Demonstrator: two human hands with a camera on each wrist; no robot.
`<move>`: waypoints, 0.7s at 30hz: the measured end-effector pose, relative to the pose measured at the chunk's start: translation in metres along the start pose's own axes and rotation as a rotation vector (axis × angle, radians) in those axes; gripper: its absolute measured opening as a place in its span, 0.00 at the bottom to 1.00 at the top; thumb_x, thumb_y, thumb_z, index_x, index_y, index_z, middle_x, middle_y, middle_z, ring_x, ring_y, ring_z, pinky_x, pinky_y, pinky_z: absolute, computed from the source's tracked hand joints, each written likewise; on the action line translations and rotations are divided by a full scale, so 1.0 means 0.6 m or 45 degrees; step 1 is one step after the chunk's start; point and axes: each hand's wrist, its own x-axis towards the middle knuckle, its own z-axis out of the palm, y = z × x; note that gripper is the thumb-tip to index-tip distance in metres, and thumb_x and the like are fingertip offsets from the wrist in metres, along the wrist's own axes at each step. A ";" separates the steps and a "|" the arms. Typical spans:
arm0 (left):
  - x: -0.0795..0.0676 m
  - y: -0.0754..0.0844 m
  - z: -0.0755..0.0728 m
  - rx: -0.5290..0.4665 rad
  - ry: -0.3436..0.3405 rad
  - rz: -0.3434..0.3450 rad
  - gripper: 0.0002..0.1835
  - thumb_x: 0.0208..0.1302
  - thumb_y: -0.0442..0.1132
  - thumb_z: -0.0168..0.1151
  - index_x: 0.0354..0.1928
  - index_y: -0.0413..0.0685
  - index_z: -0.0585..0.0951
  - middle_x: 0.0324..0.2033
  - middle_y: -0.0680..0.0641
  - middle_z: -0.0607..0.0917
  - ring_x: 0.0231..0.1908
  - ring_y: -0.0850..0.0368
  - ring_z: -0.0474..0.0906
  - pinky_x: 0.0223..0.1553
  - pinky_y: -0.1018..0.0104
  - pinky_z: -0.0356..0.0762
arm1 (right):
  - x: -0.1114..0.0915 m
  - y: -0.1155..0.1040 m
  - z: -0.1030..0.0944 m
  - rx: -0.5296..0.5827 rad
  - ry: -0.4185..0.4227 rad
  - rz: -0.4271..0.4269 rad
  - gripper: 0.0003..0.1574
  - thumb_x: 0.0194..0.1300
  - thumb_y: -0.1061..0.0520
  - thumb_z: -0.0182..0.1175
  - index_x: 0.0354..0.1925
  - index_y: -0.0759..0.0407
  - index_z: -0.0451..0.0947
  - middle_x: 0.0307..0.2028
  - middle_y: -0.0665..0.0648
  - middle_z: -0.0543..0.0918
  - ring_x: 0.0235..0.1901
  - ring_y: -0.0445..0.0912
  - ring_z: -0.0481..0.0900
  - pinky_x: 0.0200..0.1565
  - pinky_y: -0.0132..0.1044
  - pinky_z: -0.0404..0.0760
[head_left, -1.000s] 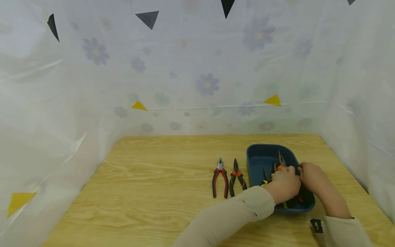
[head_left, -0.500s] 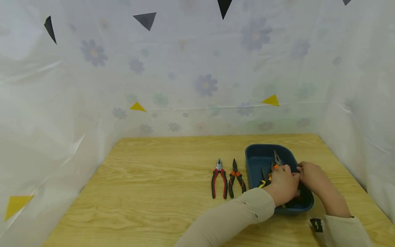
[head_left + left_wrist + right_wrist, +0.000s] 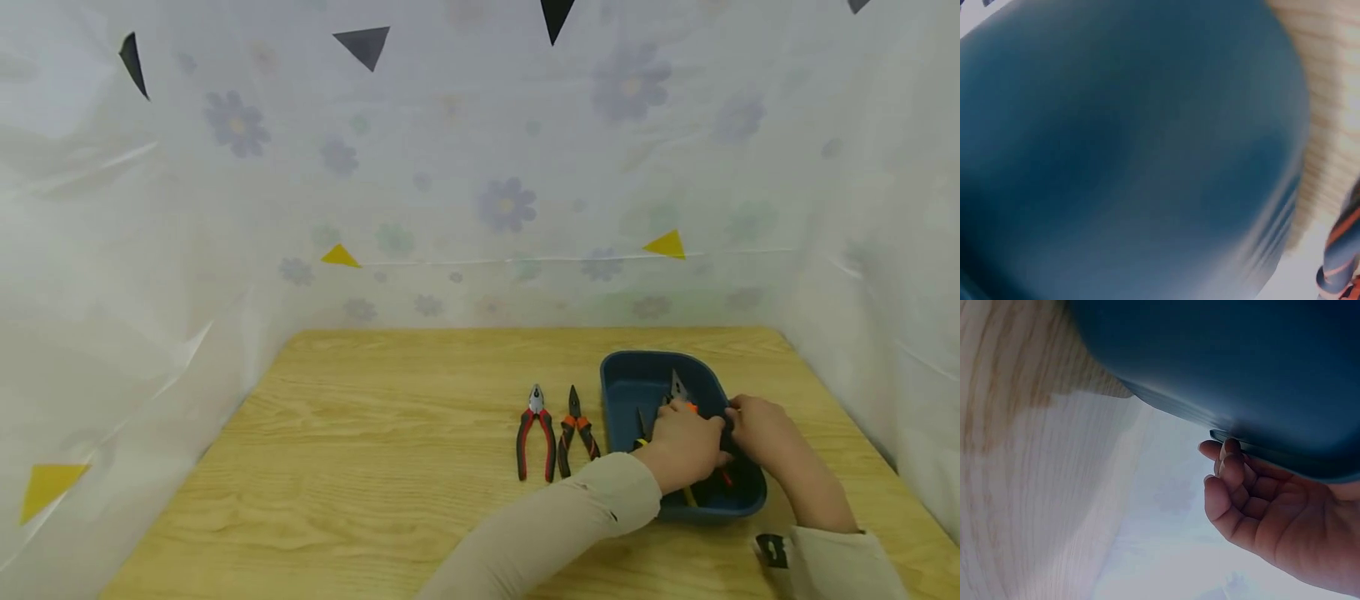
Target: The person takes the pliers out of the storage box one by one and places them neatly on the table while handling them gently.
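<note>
A dark blue plastic bin [image 3: 626, 400] stands at the right of the table with several pliers in it. My left hand [image 3: 684, 442] is down inside the bin over the tools, its fingertips hidden, so I cannot tell what it grips. Just beyond its knuckles show the grey jaws of long-nose pliers [image 3: 678, 385] with a bit of orange handle. My right hand [image 3: 761, 429] holds the bin's right rim; in the right wrist view its curled fingers [image 3: 1217, 499] are at the rim. The bin's outer wall [image 3: 1147, 156] fills most of the left wrist view.
Left of the bin lie red-and-black combination pliers [image 3: 521, 446] and orange-and-black long-nose pliers [image 3: 573, 404], side by side, noses pointing away. The wooden table [image 3: 375, 467] is walled by a white flowered sheet [image 3: 450, 167] at the back and sides.
My left hand has shifted slightly left inside the bin, and its thumb side has come lower. The orange handle part now shows right of its knuckles. The right hand has stayed at the rim.
</note>
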 end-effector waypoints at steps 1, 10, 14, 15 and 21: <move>-0.001 0.002 -0.001 0.001 0.003 -0.011 0.26 0.64 0.70 0.42 0.64 0.84 0.63 0.51 0.62 0.78 0.50 0.58 0.70 0.49 0.68 0.72 | 0.000 0.000 0.001 0.000 0.003 0.000 0.18 0.67 0.69 0.46 0.45 0.90 0.66 0.38 0.83 0.75 0.34 0.68 0.78 0.35 0.56 0.77; -0.004 0.002 -0.005 -0.124 0.003 -0.089 0.26 0.58 0.69 0.57 0.59 0.81 0.71 0.50 0.61 0.78 0.44 0.59 0.73 0.41 0.68 0.73 | 0.003 0.001 0.002 -0.022 0.029 0.018 0.17 0.67 0.69 0.47 0.43 0.89 0.68 0.38 0.82 0.76 0.38 0.73 0.76 0.39 0.60 0.76; -0.005 -0.006 -0.002 -0.189 0.057 -0.086 0.24 0.55 0.70 0.59 0.53 0.77 0.77 0.48 0.59 0.79 0.41 0.59 0.76 0.37 0.69 0.77 | 0.003 0.001 0.003 -0.016 0.022 0.016 0.17 0.67 0.68 0.47 0.43 0.89 0.68 0.38 0.82 0.76 0.39 0.73 0.76 0.39 0.60 0.76; -0.005 -0.009 -0.001 -0.215 0.070 -0.079 0.24 0.55 0.70 0.60 0.52 0.76 0.78 0.49 0.58 0.79 0.40 0.59 0.77 0.36 0.69 0.77 | 0.003 0.002 0.003 -0.017 0.019 0.019 0.18 0.67 0.68 0.47 0.43 0.89 0.68 0.38 0.82 0.76 0.39 0.73 0.76 0.39 0.60 0.76; -0.011 -0.027 0.004 -0.367 0.128 0.003 0.21 0.56 0.67 0.61 0.51 0.76 0.80 0.51 0.59 0.80 0.45 0.58 0.77 0.26 0.69 0.78 | 0.002 0.000 0.004 -0.025 0.022 0.028 0.18 0.67 0.69 0.47 0.44 0.89 0.67 0.39 0.83 0.75 0.39 0.73 0.76 0.39 0.60 0.76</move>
